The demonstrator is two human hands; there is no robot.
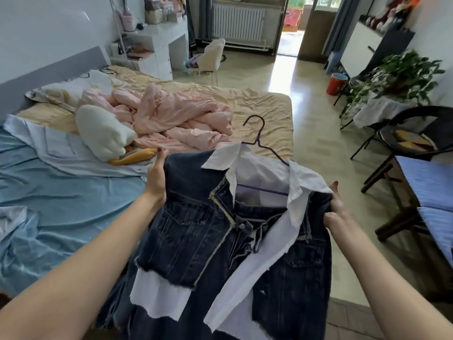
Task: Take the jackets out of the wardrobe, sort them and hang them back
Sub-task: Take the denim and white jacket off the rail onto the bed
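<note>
Gripping one denim jacket (196, 231) on one hanger (259, 141); two hands, left hand (157, 175), right hand (337, 209), fingers pinching shoulders.

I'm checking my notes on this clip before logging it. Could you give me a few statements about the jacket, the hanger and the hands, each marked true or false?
1. Both hands hold the denim jacket. True: the left hand and right hand each grip a shoulder.
2. The jacket is off its hanger. False: the purple hanger is inside it, hook sticking up.
3. A white shirt sits inside the jacket. True.
4. The bedding on the bed is green. False: it is pink.
5. The jacket lies flat on the bed. False: it is held up in the air.
</note>
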